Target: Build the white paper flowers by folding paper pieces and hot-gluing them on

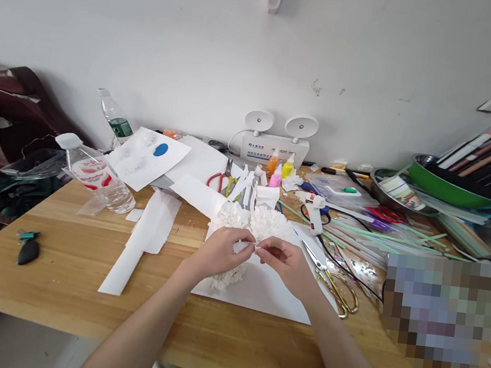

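Observation:
My left hand (224, 252) and my right hand (285, 263) meet over a white sheet (271, 293), fingertips pinched together. A small piece of white paper (242, 246) shows between them; my left fingers hold it, and my right thumb and forefinger pinch its tip. Beyond and partly beneath the hands lie fluffy clumps of white crumpled paper bits (271, 223), some hidden by my left hand. Gold-handled scissors (341, 295) lie open-bladed to the right of my right hand. A white glue gun (312, 209) rests behind them.
Two plastic bottles (98, 173) stand at the left, near white paper strips (144, 237). Red-handled pliers (224, 177), paint bottles (276, 177) and an emergency light (276, 149) are at the back. Green straws, a cable and a green bowl (453, 187) crowd the right. A black key fob (28, 251) lies left.

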Demonstrator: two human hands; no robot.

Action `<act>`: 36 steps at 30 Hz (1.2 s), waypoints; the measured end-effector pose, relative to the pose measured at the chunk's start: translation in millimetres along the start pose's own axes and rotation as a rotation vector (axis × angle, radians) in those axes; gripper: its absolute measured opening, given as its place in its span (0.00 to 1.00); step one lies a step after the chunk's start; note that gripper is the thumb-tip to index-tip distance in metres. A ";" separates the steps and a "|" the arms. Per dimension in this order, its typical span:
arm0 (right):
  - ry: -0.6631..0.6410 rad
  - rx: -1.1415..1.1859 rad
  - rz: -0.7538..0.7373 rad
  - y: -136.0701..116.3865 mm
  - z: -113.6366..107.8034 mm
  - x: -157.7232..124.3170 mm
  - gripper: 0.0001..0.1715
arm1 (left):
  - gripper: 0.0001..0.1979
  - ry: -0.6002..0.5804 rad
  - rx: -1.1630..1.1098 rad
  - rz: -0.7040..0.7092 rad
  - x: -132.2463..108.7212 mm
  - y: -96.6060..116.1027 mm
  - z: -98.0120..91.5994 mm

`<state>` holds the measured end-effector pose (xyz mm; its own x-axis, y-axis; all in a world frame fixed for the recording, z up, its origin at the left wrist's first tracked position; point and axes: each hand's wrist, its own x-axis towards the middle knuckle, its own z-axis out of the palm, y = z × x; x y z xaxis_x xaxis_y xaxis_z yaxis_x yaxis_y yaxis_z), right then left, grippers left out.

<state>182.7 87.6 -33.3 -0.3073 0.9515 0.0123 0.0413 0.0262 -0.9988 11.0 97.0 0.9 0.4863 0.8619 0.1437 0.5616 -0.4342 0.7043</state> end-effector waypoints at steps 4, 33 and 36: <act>0.074 -0.076 -0.031 0.5 1.5 -0.5 0.11 | 0.09 -0.008 0.028 -0.014 0.3 -1.4 0.3; 0.292 -0.349 -0.270 2.5 7.7 1.4 0.06 | 0.12 -0.052 -0.079 -0.035 0.1 2.6 2.3; 0.273 -0.340 -0.246 1.1 7.7 1.1 0.06 | 0.11 -0.022 -0.087 -0.050 0.7 2.6 2.0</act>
<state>175.1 86.3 -34.8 -0.0891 0.9490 0.3024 0.3205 0.3148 -0.8934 14.2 96.0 1.4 0.4740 0.8757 0.0923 0.5258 -0.3655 0.7681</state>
